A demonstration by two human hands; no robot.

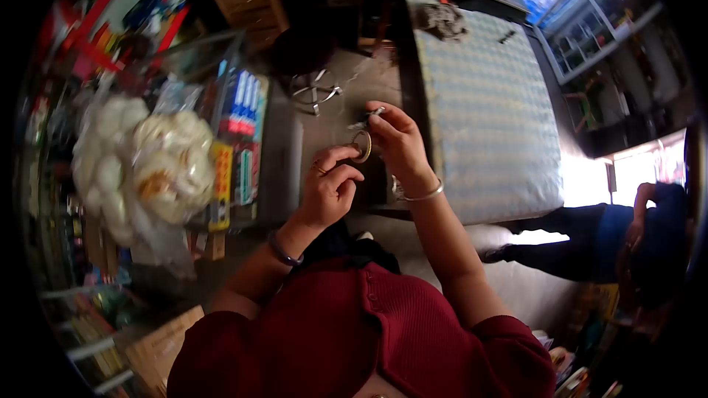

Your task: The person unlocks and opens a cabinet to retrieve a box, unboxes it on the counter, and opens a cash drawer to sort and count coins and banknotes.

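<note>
My right hand is raised in front of me, thumb and fingers pinched on a small dark-and-silver thing; its exact kind is too small to make out. Just below it hangs a thin gold-coloured loop. My left hand is beside the loop, its index fingertip reaching to it. Whether that finger goes through the loop or only touches it is unclear. The left thumb and other fingers are bent and apart. There is a ring on a left finger, a dark bangle on that wrist and a silver bangle on the right one.
To the right stands a table with a checked cloth, a crumpled cloth at its far end. Bulging clear bags of pale items and a glass case with boxes are left. A wheeled stool stands ahead. Another person is at right.
</note>
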